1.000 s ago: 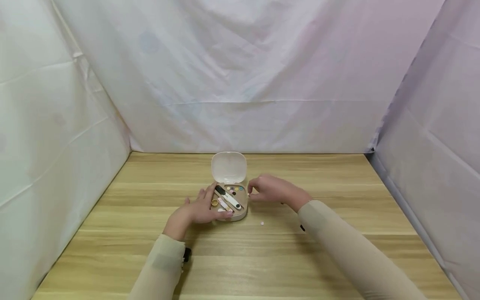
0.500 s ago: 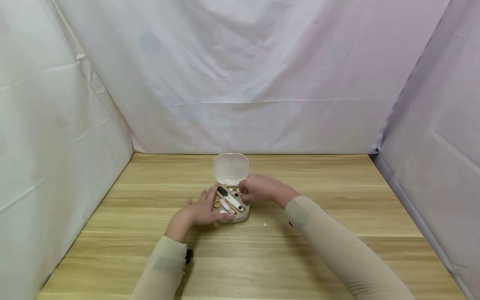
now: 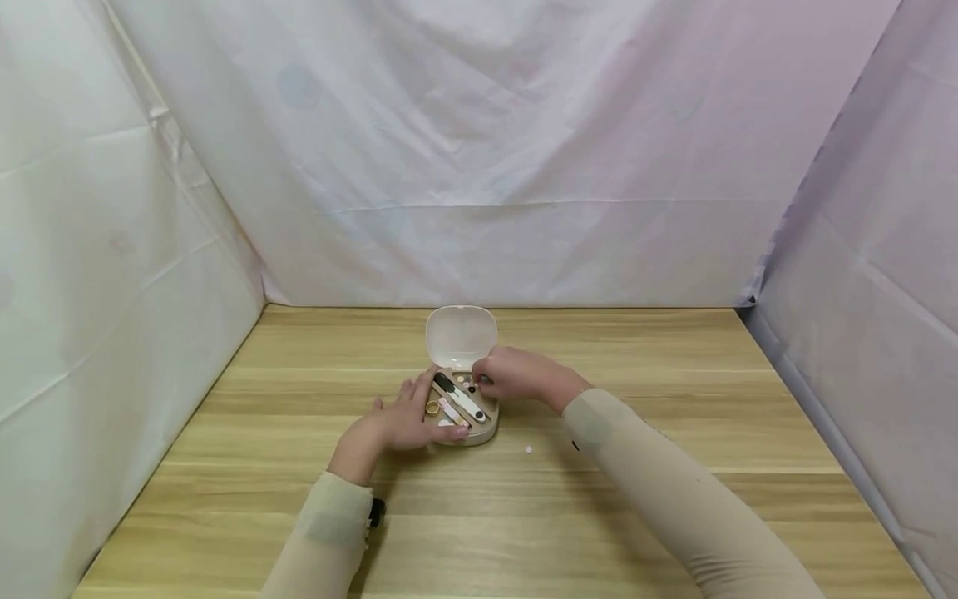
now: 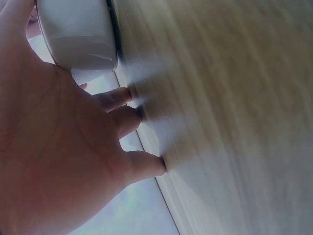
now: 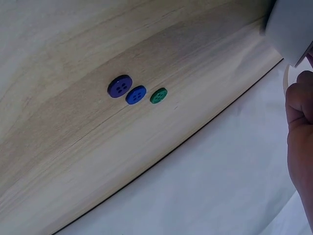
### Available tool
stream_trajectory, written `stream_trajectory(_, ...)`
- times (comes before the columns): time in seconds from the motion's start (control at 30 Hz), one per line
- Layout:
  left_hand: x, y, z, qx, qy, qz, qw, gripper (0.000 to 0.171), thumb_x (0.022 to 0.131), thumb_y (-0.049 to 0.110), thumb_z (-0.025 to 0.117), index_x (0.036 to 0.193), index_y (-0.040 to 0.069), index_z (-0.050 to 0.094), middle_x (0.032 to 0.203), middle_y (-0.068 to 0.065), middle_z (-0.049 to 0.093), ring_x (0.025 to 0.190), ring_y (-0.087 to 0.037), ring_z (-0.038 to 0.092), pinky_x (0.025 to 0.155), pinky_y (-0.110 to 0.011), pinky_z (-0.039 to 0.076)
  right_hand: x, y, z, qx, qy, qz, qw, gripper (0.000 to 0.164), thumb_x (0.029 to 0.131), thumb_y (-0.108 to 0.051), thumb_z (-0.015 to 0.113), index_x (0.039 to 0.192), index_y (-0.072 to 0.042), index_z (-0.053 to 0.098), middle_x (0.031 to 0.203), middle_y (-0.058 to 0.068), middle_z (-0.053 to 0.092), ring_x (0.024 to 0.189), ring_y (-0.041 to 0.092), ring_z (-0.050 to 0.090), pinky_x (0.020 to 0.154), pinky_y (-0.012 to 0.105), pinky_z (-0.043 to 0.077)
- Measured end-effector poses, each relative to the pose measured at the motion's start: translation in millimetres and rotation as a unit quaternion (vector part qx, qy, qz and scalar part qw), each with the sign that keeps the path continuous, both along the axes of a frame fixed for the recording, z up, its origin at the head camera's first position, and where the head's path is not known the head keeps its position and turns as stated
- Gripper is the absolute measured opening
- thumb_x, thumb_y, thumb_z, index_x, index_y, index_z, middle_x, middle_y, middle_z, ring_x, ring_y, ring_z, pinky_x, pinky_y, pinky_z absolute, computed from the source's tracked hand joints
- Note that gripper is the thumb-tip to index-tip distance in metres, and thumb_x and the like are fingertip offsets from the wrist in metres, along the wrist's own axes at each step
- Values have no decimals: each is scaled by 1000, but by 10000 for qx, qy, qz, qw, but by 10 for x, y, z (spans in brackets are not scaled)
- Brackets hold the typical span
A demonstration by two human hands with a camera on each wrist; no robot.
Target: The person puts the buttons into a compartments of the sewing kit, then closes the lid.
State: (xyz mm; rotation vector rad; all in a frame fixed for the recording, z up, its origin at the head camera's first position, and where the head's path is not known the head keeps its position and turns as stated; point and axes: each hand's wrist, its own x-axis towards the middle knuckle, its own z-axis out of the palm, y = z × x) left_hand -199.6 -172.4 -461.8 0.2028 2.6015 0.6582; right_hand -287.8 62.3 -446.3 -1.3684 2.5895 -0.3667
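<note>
In the head view an open sewing box [image 3: 490, 428] sits on the table, its pale lid [image 3: 461, 333] raised at the back. My left hand [image 3: 404, 423] braces it with spread fingers, the thumb over the front rim and the forefinger along the left side. The other fingertips touch the table in the left wrist view. My right hand [image 3: 516, 373] is curled over the button compartment at the back right, its pinching fingertips hidden. White thread snips [image 3: 467, 405], a gold ring-like thimble [image 3: 432, 407] and several small buttons [image 3: 461, 379] lie in the box.
A small pale button [image 3: 528, 450] lies on the table right of the box. In the right wrist view a purple button [image 5: 120, 86], a blue button [image 5: 136, 95] and a green button [image 5: 159, 95] lie on the wood. White cloth [image 3: 479, 166] encloses the table.
My right hand, pinching a small pale button beside the box one second ago, has moved left over the button compartment. The left hand keeps its place on the box.
</note>
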Motion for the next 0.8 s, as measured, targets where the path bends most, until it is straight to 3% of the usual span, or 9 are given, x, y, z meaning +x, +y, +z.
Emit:
stream_trajectory(0.37,-28,-5,-51,-56,-59,2,10000,130,83,85,67,172,28,-10,178,-25,10,169,-39,5,127,-79,4,22,0,12,-82,163,0,9998,13,100,-8,67,103,-7,80,93,3,80,75,8,67,72,23,58)
stream_trajectory(0.8,-4,2,0,39,-44,14,10000,129,84,84,68,173,27,-7,178,-25,11,168,-41,6,126,-79,4,10,306,246,25,314,-202,9993,18,103,-11,67,113,-3,79,105,11,82,89,20,77,84,36,64)
